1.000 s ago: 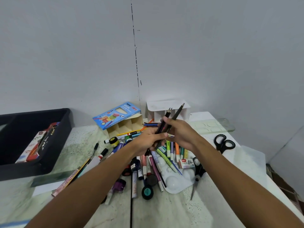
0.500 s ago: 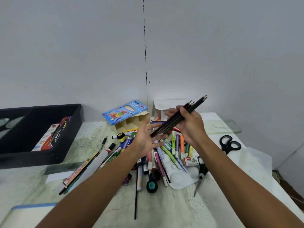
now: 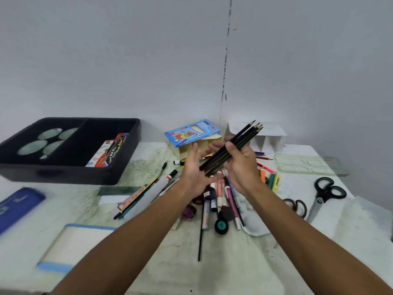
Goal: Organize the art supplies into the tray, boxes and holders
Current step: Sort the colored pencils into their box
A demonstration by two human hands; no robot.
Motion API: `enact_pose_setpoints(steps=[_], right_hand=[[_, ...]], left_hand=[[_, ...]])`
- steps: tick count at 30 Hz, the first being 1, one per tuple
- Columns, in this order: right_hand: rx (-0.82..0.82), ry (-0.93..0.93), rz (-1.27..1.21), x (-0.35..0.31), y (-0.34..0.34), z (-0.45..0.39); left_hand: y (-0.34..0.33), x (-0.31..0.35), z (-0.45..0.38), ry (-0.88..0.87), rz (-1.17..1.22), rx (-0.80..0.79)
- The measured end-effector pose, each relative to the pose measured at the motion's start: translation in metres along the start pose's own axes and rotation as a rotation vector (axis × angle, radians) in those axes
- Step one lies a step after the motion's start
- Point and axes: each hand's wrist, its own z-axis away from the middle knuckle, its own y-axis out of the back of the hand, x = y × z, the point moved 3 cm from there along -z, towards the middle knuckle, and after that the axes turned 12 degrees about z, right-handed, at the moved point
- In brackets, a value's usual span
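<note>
1. The table (image 3: 148, 262) is pale and mottled, and everything below is placed against the black tray (image 3: 127, 162) at its far left.
2. That black tray has two compartments; the one nearer my hands holds a flat printed box (image 3: 108, 153) leaning on its wall.
3. To the right of the tray, against the wall, stands a blue pencil box (image 3: 192, 130) atop a cardboard divider holder, with a white holder (image 3: 268, 135) further right.
4. Right of the tray and nearer me lies the loose pile of markers and pens (image 3: 221, 196).
5. Far right from the tray, black scissors (image 3: 325, 194) lie flat.
6. My right hand (image 3: 242, 167) is raised above the pile — fingers curled around a bundle of dark pencils (image 3: 231, 149), thumb across the front.
7. The pencils slant up and right, sharpened tips past my fingertips, blunt ends reaching down toward my left palm.
8. My left hand (image 3: 194, 169) is beside them — fingers spread and relaxed, palm turned toward the blunt ends, gripping nothing.
</note>
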Motion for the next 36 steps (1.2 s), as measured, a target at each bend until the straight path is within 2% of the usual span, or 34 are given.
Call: enact_pose_setpoints(steps=[4, 7, 10, 12, 15, 17, 21, 24, 27, 30, 33, 36], right_hand=[[0.027, -0.008, 0.009, 0.004, -0.03, 0.002], [-0.036, -0.057, -0.067, 0.018, -0.065, 0.014], [-0.087, -0.123, -0.09, 0.04, -0.106, 0.032], [-0.117, -0.163, -0.022, 0.054, -0.128, 0.044], [-0.137, -0.272, 0.206, 0.075, -0.154, 0.061], [-0.2, -0.36, 0.225, 0.087, -0.165, 0.072], [-0.387, -0.509, 0.179, 0.096, -0.168, 0.087], [-0.542, -0.649, 0.284, 0.097, -0.165, 0.092], [-0.708, -0.608, 0.648, 0.089, -0.18, 0.09], [-0.97, -0.515, 1.017, 0.093, -0.223, 0.096], [-1.235, -0.676, 1.05, 0.118, -0.26, 0.106], [-1.305, -0.794, 1.013, 0.141, -0.272, 0.11]], left_hand=[[0.036, 0.037, 0.027, -0.051, -0.257, -0.038], [0.065, 0.063, 0.052, -0.059, -0.357, -0.135], [0.1, 0.088, 0.075, -0.085, -0.435, -0.142], [0.126, 0.104, 0.092, -0.098, -0.477, -0.124], [0.17, 0.13, 0.115, -0.09, -0.522, -0.094], [0.199, 0.146, 0.129, -0.064, -0.554, -0.102], [0.247, 0.172, 0.155, 0.049, -0.616, -0.111], [0.273, 0.189, 0.169, 0.171, -0.678, -0.143], [0.287, 0.203, 0.177, 0.274, -0.779, -0.207], [0.29, 0.209, 0.177, 0.33, -0.844, -0.267], [0.29, 0.212, 0.178, 0.373, -0.868, -0.285], [0.295, 0.215, 0.18, 0.415, -0.889, -0.309]])
